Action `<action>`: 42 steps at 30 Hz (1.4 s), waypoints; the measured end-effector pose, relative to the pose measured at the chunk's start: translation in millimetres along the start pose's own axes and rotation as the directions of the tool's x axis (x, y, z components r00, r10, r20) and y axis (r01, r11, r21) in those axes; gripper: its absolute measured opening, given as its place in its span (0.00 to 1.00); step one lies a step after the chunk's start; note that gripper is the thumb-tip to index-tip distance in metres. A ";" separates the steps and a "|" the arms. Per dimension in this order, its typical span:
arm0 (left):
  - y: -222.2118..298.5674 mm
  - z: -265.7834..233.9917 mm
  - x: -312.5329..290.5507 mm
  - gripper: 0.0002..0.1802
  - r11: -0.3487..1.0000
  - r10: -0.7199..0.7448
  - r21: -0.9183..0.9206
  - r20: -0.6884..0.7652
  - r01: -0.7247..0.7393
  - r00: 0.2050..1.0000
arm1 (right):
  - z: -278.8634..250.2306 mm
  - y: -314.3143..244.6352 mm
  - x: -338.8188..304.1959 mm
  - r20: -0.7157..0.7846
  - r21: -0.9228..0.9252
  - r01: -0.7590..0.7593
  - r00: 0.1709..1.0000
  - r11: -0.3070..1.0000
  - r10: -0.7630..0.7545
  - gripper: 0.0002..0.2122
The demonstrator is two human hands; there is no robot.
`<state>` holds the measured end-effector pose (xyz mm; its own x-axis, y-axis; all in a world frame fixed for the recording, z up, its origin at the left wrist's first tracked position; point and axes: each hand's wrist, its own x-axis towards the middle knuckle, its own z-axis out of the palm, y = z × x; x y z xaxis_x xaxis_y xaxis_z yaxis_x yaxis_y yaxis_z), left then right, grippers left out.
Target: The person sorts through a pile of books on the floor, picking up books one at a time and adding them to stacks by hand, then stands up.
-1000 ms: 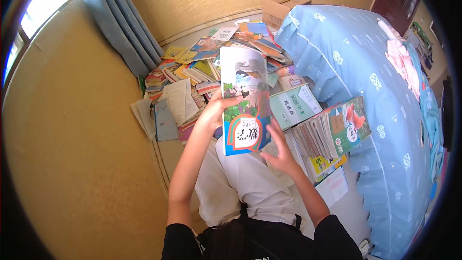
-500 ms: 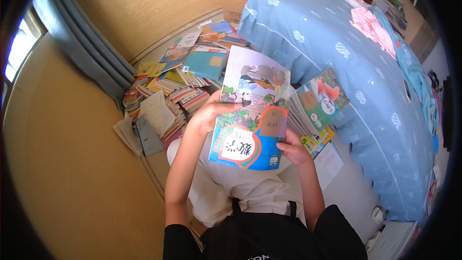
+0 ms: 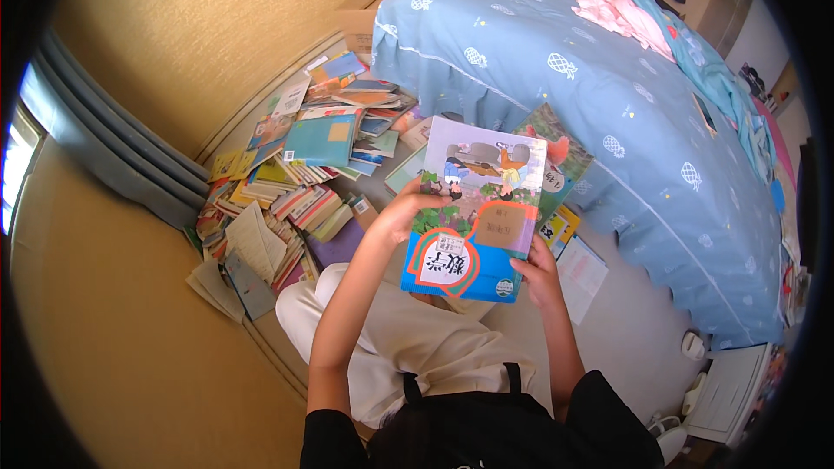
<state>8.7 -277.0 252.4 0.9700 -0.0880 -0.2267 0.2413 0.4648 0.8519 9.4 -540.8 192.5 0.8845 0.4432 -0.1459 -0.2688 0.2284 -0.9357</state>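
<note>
A textbook (image 3: 473, 243) with an illustrated cover, blue along its lower edge, hangs upside down to me above my crossed legs. My left hand (image 3: 407, 213) grips its left edge, thumb flat on the cover. On the right edge, my right hand (image 3: 537, 271) pinches it near the lower corner, its other fingers hidden behind. Partly covered by the textbook, a book with an orange-red picture (image 3: 563, 152) leans by the bed. Below that lie a yellow book (image 3: 560, 224) and a white printed sheet (image 3: 580, 274).
A heap of books (image 3: 313, 174) spreads over the floor to the left, with loose papers (image 3: 252, 243) near the wall. The bed (image 3: 512, 35) with a blue cover stands at the right, a cardboard box (image 3: 369, 13) behind. A white cabinet (image 3: 728, 395) is at the lower right.
My view has shifted, so the room appears farther left and more of the floor shows. The textbook has turned flatter and sits slightly lower right in view; both hands keep hold of it.
</note>
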 end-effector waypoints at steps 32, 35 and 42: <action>-50.6 24.6 134.0 0.19 0.953 0.060 0.303 -0.230 0.012 0.971 | -98.2 8.9 114.0 -0.401 0.319 0.291 0.904 0.902 -0.150 0.23; -54.8 20.6 141.1 0.17 0.903 0.126 0.430 -0.253 -0.004 0.959 | -90.5 14.2 118.2 -0.412 0.346 0.288 0.902 0.893 -0.132 0.24; -59.9 15.0 149.3 0.14 0.800 0.257 0.597 -0.244 -0.064 0.935 | -89.7 18.1 117.7 -0.427 0.318 0.236 0.900 0.918 -0.083 0.24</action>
<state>139.5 -331.2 174.6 0.9617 0.2517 -0.1083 0.1489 -0.1484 0.9777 142.9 -562.2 129.6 0.9816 0.0098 -0.1908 -0.1597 0.5902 -0.7913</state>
